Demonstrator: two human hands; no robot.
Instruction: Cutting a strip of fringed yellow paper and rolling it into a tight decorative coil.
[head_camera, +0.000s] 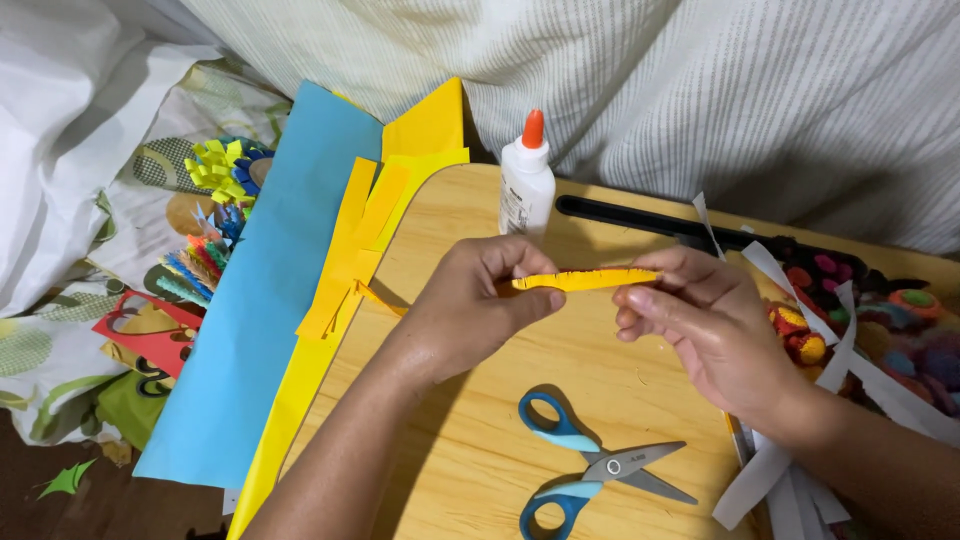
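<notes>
My left hand (470, 305) and my right hand (700, 320) hold a narrow yellow paper strip (585, 280) between them, above a light wooden board (480, 440). The left fingers pinch its left end and the right fingers pinch its right end. The strip lies nearly level with a fringed top edge. Blue-handled scissors (585, 468) lie partly open on the board just below the hands. A white glue bottle (527, 178) with an orange cap stands upright behind the strip.
Yellow paper (360, 240) and a blue sheet (270, 290) lie left of the board. Fringed paper flowers (215, 215) sit at the far left. White paper strips (800, 460), colourful round pieces (880, 320) and a black bar (650, 220) are at right. Striped fabric (700, 90) hangs behind.
</notes>
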